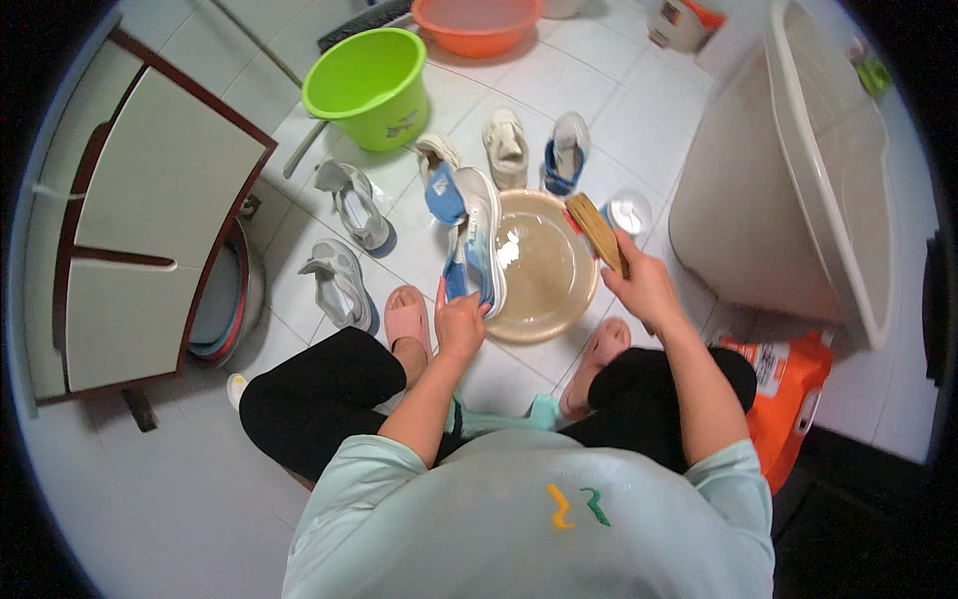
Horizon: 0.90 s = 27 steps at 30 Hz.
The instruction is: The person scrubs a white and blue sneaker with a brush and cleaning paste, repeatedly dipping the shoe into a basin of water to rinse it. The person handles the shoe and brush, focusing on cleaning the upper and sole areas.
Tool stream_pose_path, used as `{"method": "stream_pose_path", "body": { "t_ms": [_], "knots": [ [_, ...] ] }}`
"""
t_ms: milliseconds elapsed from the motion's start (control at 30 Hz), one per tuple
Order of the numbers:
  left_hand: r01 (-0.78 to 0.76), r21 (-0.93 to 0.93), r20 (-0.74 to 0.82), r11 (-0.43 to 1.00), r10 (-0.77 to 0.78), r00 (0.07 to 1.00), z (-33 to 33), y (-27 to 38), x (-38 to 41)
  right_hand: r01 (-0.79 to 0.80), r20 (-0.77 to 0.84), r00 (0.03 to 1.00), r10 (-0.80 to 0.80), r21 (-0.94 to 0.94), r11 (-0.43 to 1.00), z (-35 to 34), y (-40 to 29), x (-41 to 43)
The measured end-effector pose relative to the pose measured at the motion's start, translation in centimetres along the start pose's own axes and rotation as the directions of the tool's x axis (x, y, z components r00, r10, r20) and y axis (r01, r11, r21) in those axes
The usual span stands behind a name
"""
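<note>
My left hand [460, 326] grips the heel end of a white and blue sneaker [483, 232], held over the left rim of a beige basin of cloudy water [490, 329]. In my right hand [645, 284] is a wooden-backed brush [595, 228], raised over the basin's right rim; its bristles are mostly hidden. A white shoe [507, 150] and a blue-lined shoe [566, 153] stand beyond the basin. Another shoe [438, 153] lies partly behind the held one. To the left are two grey-white shoes [358, 210] [337, 284]. A small round white container [629, 213] stands beside the basin.
A green bucket [367, 90] and an orange basin [479, 26] stand farther back on the tiled floor. At left is a white cabinet [165, 150] with stacked basins [217, 299] beneath. A bathtub [733, 187] rises at right, with an orange bag [786, 404] near my knee.
</note>
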<state>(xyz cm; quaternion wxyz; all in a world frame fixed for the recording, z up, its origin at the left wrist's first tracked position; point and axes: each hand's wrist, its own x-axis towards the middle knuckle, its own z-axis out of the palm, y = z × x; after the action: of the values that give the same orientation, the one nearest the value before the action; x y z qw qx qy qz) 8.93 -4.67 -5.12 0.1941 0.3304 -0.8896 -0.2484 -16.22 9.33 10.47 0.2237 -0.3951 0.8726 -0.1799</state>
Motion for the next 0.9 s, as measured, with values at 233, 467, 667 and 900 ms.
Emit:
{"method": "stream_pose_path", "body": {
  "t_ms": [233, 467, 667, 900],
  "knots": [
    [-0.165, 0.146, 0.315, 0.975, 0.112, 0.942, 0.8, 1.0, -4.2, -0.142, 0.198, 0.969, 0.147, -0.037, 0.989, 3.7, 1.2, -1.0],
    [-0.362, 0.209, 0.405, 0.908, 0.257, 0.878, 1.1, 1.0, -5.7, -0.145, 0.030, 0.989, 0.145, 0.403, 0.904, 13.1, 4.6, 2.3],
    [-0.455, 0.278, 0.493, 0.846, 0.281, 0.823, 0.1, 2.7, -5.4, -0.078, -0.016, 0.954, 0.298, 0.951, 0.301, 20.1, 3.0, 5.5],
    [-0.478, 0.318, 0.566, 0.819, 0.240, 0.789, -0.3, 3.7, -4.9, -0.068, -0.148, 0.970, 0.196, 0.604, 0.794, 17.4, -1.4, 4.4]
  ]
}}
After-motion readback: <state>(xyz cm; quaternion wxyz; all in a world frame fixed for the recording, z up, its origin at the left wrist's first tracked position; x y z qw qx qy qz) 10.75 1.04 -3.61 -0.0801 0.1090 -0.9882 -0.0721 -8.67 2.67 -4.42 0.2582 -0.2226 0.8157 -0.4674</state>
